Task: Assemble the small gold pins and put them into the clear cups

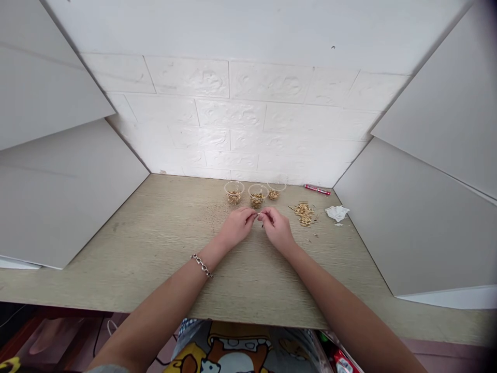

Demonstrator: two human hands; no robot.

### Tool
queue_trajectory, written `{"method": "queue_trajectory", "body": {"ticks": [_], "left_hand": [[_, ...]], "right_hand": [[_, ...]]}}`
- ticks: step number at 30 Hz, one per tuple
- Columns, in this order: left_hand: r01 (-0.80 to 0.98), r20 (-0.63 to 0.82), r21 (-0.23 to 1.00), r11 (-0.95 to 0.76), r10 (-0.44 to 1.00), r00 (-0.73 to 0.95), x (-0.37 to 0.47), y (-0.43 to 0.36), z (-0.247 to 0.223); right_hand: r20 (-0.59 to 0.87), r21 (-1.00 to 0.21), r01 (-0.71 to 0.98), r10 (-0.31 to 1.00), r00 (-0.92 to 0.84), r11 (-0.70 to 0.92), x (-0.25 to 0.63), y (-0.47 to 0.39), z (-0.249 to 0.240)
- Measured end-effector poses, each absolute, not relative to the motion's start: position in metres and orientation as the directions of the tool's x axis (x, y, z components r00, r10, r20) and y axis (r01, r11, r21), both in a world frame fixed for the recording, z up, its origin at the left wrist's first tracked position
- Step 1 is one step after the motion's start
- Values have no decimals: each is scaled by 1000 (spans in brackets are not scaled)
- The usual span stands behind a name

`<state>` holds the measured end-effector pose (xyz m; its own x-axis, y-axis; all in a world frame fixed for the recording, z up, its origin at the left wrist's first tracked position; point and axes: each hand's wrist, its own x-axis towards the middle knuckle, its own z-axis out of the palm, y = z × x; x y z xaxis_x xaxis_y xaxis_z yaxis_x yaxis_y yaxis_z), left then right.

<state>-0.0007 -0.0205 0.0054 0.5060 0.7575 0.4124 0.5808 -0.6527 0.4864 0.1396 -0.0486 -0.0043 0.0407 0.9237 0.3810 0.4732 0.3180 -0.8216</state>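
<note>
My left hand [237,226] and my right hand [276,228] meet fingertip to fingertip low over the table, just in front of the cups. Both are closed in a pinch, and what lies between the fingertips is too small to make out. A short dark tip shows below the fingers of my right hand. Just beyond them stand a clear plastic cup [234,189] on the left, a middle cup [258,192] and a third cup [277,188] behind it, each with small gold-coloured pieces inside. Right of my right hand lies a loose pile of thin gold-coloured pins [303,213].
A red pen-like tube [317,189] lies near the back wall [248,114]. Crumpled white plastic [337,212] sits right of the pins. Tiny specks dot the wooden table [171,233] left of the cups. Grey panels [70,191] stand along both sides.
</note>
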Motion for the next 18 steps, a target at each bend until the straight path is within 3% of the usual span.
{"method": "queue_trajectory", "body": {"ticks": [18], "left_hand": [[583,421,488,-650,760,495,3,-26,6]], "right_hand": [[402,-793,516,915,44,323,143,-48,-7]]}}
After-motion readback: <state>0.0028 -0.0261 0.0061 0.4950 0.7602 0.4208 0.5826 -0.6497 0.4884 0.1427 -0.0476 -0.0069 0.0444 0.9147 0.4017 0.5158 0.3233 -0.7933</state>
